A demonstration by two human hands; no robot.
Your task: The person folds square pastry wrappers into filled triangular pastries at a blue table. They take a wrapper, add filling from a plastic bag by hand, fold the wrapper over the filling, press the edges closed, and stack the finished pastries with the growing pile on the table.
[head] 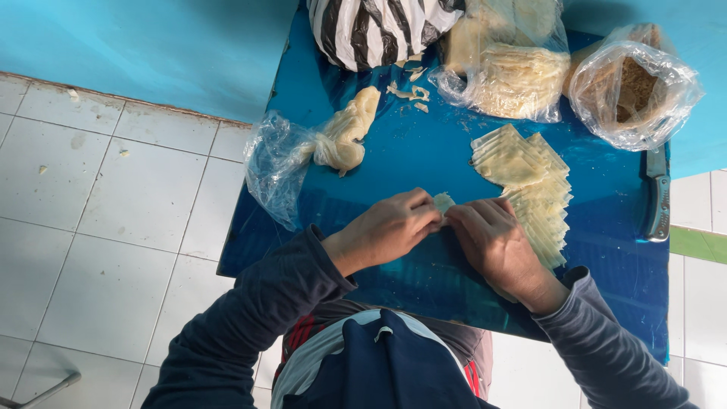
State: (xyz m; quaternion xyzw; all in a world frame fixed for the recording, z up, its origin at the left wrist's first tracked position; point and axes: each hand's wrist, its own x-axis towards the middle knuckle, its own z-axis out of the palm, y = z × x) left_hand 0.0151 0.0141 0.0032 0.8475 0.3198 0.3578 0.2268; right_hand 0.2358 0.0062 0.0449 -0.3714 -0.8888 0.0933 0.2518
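My left hand (392, 227) and my right hand (496, 246) meet over the blue table (424, 159), fingertips pinched together on a small pale piece of dough (443, 202). Just right of my right hand lies a fanned stack of thin pale dough sheets (534, 182). Both forearms wear dark blue sleeves.
A clear bag with a lump of dough (341, 140) lies at the table's left. At the back stand a black-and-white striped bag (375, 26), a clear bag of pale dough (515, 72) and a clear bag of brown filling (632, 87). A knife (657, 197) rests at the right edge. White floor tiles (106, 204) lie left.
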